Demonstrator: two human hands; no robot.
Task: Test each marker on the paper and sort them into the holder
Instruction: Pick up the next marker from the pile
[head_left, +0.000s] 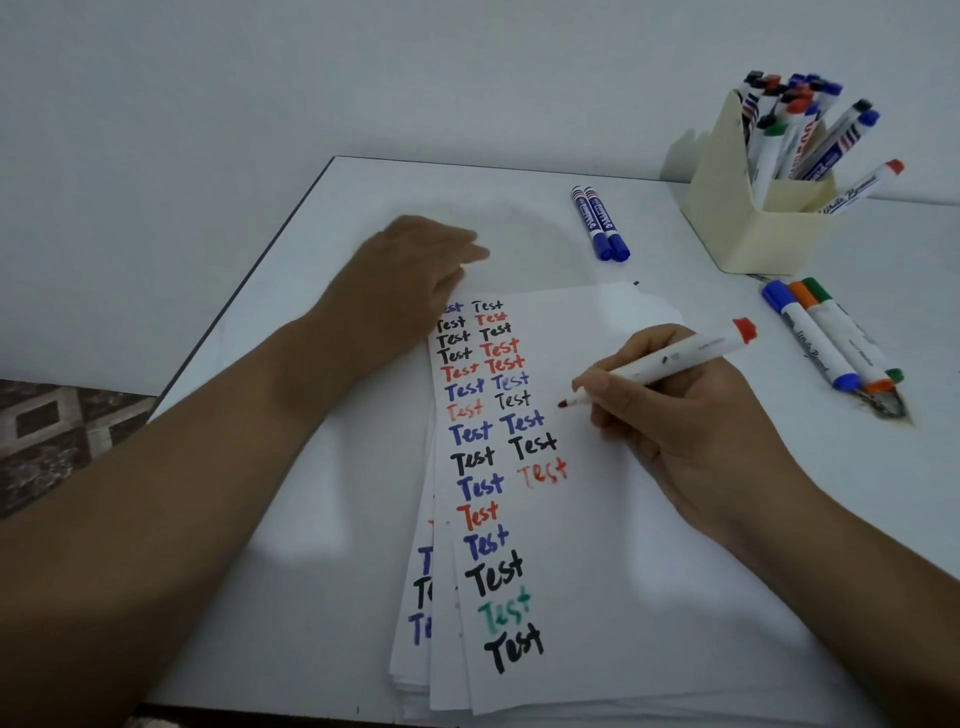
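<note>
My right hand (670, 410) grips an uncapped red marker (675, 358), its cap stuck on the rear end and its tip just above the paper (623, 545). The sheet carries two columns of the word "Test" in black, red, blue and green. My left hand (415, 270) lies flat on the sheet's top left corner, fingers together. A cream holder (748, 228) at the back right stands packed with several markers.
Two blue markers (600, 223) lie side by side beyond the paper. Blue, orange and green markers (831, 338) lie right of it, near a dark scuff on the white table (311, 234). More sheets are stacked under the top one. Patterned floor shows at left.
</note>
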